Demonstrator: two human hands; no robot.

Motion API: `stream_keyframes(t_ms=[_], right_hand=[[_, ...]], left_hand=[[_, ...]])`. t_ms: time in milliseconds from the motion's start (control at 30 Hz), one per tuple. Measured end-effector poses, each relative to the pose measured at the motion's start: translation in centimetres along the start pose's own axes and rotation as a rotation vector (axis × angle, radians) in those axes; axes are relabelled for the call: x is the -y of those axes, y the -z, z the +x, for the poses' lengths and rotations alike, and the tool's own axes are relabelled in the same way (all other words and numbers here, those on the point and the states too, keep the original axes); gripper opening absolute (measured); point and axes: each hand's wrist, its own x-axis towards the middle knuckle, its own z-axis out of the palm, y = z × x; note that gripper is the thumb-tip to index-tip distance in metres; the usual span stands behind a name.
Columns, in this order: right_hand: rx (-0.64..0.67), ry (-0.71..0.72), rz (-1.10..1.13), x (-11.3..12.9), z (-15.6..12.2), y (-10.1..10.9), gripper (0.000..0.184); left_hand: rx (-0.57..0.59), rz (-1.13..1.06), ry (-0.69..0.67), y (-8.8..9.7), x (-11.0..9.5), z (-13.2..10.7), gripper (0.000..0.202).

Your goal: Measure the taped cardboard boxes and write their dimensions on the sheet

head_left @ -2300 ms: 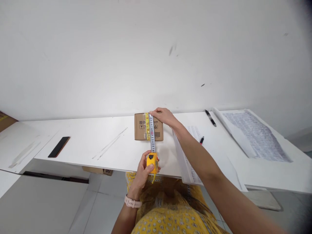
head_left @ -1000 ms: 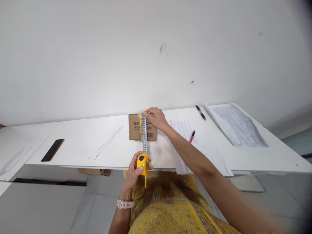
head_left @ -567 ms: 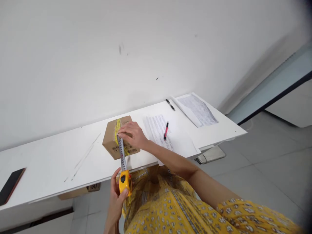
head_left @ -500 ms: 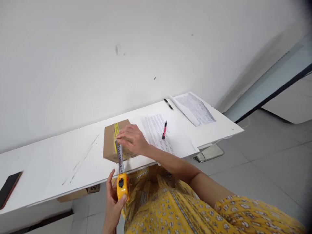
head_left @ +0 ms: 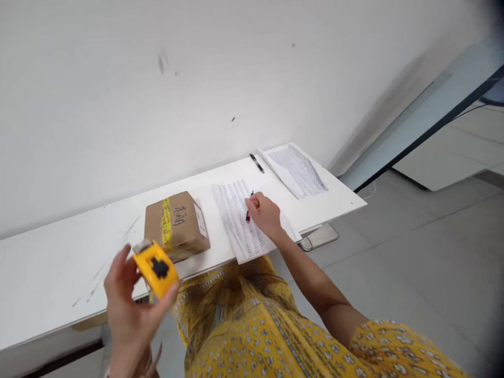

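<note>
My left hand (head_left: 132,304) grips a yellow tape measure (head_left: 157,269) with a black button, raised in front of the table's near edge. Its blade is drawn in; only the grey end shows at the mouth. On the white table just beyond it sits a closed cardboard box (head_left: 183,220), with yellow printed tape and black handwriting on top. Over the printed sheets (head_left: 240,239) right of the box, my right hand (head_left: 268,212) has its fingertips pinched on a red and black pen (head_left: 248,215). Part of the pen is hidden by the fingers.
A black pen (head_left: 257,163) and a dark-printed sheet (head_left: 301,170) lie toward the back right of the white table (head_left: 334,197). The wall (head_left: 220,79) rises directly behind. A pale flat object (head_left: 321,237) shows below the table's front edge.
My right hand has left the tape blade and moved right to the red pen. The blade has gone back into its case, and my left hand has lifted the tape measure up and left.
</note>
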Motion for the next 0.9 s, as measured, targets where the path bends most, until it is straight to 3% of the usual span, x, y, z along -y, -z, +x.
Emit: stream_keyframes(t_ms=[67,167,267,333,433,500,533,633,733,800,900], right_hand=[[0.119,-0.094,-0.163,-2.3,2.3,-0.8,0.03],[0.29,-0.017,-0.244,-3.9,3.8,-2.0,0.038],[0.354,0.061,-0.192,-4.5,3.8,-2.3,0.024],[0.332,0.012,-0.016,-5.1,3.7,-1.6,0.027],[0.282,-0.177,0.61,-6.3,3.7,0.5,0.03],[0.263,-0.26,0.975,-6.7,3.6,2.0,0.032],[0.257,-0.274,1.066,-6.7,3.5,2.5,0.035],[0.184,-0.273,1.087,-6.3,2.9,2.6,0.04],[0.083,-0.263,0.951,-6.0,2.2,1.2,0.026],[0.046,-0.276,0.836,-6.3,1.8,0.3,0.034],[0.083,-0.261,0.744,-7.1,1.5,-0.3,0.04]], left_hand=[[0.039,0.209,-0.061,-1.2,-0.2,3.5,0.089],[0.21,0.528,-0.054,-3.6,-0.3,7.5,0.075],[0.309,0.619,-0.084,-5.4,0.2,9.3,0.061],[0.246,0.597,-0.149,-6.1,0.4,9.3,0.054],[0.085,0.423,-0.303,-7.7,-0.5,7.4,0.048],[0.104,0.224,-0.411,-9.8,-2.0,5.0,0.041],[0.177,0.129,-0.451,-11.3,-2.8,3.6,0.038],[0.577,0.022,-0.485,-16.9,-5.2,-0.6,0.043],[0.85,0.149,-0.502,-21.9,-6.0,-3.5,0.08],[0.931,0.228,-0.517,-23.9,-5.5,-4.5,0.101],[0.912,0.281,-0.55,-25.1,-4.3,-4.8,0.101]])
